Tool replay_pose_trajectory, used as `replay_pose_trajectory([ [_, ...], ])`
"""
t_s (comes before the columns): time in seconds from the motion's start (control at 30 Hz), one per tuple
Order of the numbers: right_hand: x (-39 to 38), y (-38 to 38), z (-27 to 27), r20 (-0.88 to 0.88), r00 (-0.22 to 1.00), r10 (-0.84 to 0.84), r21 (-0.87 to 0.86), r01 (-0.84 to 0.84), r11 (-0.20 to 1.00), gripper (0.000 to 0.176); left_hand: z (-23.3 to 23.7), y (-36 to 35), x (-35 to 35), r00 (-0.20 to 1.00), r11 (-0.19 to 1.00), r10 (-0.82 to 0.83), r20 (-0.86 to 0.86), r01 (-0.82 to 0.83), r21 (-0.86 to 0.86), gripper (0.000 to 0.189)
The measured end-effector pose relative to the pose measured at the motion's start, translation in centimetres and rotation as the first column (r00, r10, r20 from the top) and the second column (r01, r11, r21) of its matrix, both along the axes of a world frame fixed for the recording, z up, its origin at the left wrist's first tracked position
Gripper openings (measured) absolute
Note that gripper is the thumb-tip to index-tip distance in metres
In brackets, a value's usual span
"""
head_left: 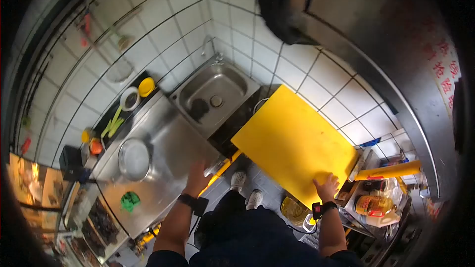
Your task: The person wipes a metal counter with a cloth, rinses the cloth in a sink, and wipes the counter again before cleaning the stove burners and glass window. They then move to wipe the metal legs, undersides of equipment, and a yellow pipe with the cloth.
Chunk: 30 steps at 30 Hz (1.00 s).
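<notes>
My right hand (pixel 326 187) lies on the near right edge of a large yellow cutting board (pixel 297 143), its fingers spread. It holds nothing. On the left, my left hand (pixel 197 180) is at the front edge of a stainless steel counter (pixel 170 141), with its fingers stretched out and somewhat blurred. Nothing shows in it. A round metal bowl (pixel 134 159) and a crumpled green cloth or bag (pixel 130 201) rest on that counter, left of this hand.
A steel sink (pixel 213 94) with a dark item in it sits in the tiled corner. Bottles (pixel 371 205) crowd a shelf at the right. Along the wall ledge are a yellow bowl (pixel 146 87) and green stalks (pixel 115 122). A metal hood (pixel 366 34) hangs upper right.
</notes>
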State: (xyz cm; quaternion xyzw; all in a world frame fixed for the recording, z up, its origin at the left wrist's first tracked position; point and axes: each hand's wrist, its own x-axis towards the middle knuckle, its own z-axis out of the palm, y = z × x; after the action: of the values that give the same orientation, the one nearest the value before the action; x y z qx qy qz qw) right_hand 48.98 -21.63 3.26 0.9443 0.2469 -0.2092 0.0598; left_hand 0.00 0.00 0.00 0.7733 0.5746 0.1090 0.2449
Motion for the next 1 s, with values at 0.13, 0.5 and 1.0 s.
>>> replay_pose_trajectory([
  [0.13,-0.1,0.4,0.7,0.007,0.999,0.038,0.003,-0.038,0.999,0.105,0.2,-5.0,-9.0,0.986,0.986,0.165,-0.024,-0.166,-0.022,0.056],
  [0.5,-3.4,13.1,0.1,0.16,0.828,0.537,0.364,-0.555,0.748,0.081,-3.4,-8.6,-20.3,0.862,0.904,0.413,-0.292,-0.428,0.014,0.072],
  [1.0,-23.0,45.9,-2.5,-0.113,0.321,0.941,0.476,-0.813,0.334,0.066,2.0,-5.7,-18.1,0.796,0.726,0.458,-0.396,-0.592,-0.349,0.088],
])
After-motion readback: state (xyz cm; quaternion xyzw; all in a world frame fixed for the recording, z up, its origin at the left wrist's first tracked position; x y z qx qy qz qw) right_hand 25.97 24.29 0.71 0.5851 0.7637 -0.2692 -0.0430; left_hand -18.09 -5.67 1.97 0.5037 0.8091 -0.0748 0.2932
